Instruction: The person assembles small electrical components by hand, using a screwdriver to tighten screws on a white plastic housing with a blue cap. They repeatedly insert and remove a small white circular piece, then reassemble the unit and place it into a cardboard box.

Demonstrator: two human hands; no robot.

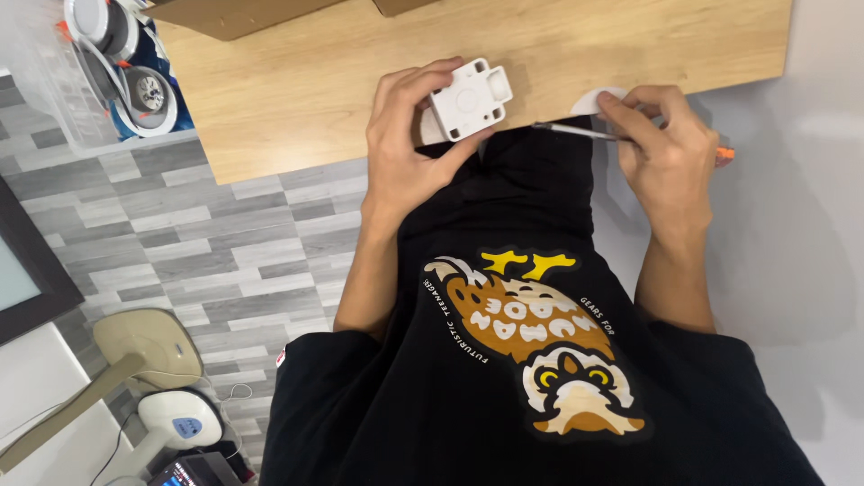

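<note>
My left hand (409, 148) grips a white square plastic part (470, 98) with rounded corner tabs, holding it over the near edge of the wooden table (297, 99). My right hand (666, 148) holds a thin screwdriver (576, 131). Its metal shaft points left toward the white part, and its orange handle end (725, 154) sticks out past my palm. My right fingertips also touch a small white round piece (596, 97) at the table edge. My black printed shirt (531, 360) fills the lower part of the view.
A clear plastic bin (54, 99) with round white and orange parts stands at the upper left. Brown cardboard (234, 13) lies at the table's far side. A beige desk lamp (148, 346) and a white handheld scanner (180, 423) sit at the lower left over grey tile flooring (180, 234).
</note>
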